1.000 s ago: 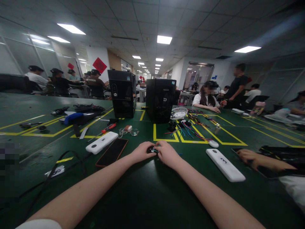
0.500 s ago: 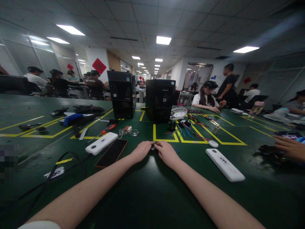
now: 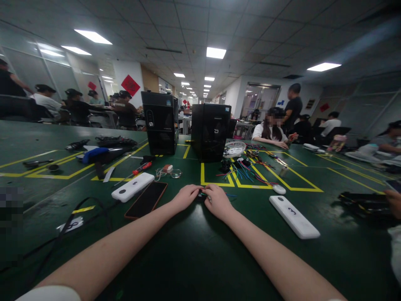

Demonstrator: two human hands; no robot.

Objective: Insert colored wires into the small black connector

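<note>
A green table (image 3: 200, 263) is stretching ahead, a black computer tower (image 3: 213, 133) standing at twelve o'clock, a second tower (image 3: 159, 123) towards eleven. Nearer, at twelve, the left hand (image 3: 186, 197) and right hand (image 3: 218, 200) are together pinching a small, half-hidden dark part (image 3: 201, 196).

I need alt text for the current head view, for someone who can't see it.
A person's left hand and right hand hold a small, mostly hidden dark part at a green table. Behind stand two black computer towers; a phone lies to the left, loose coloured wires and a white device marked 3 to the right.
</note>
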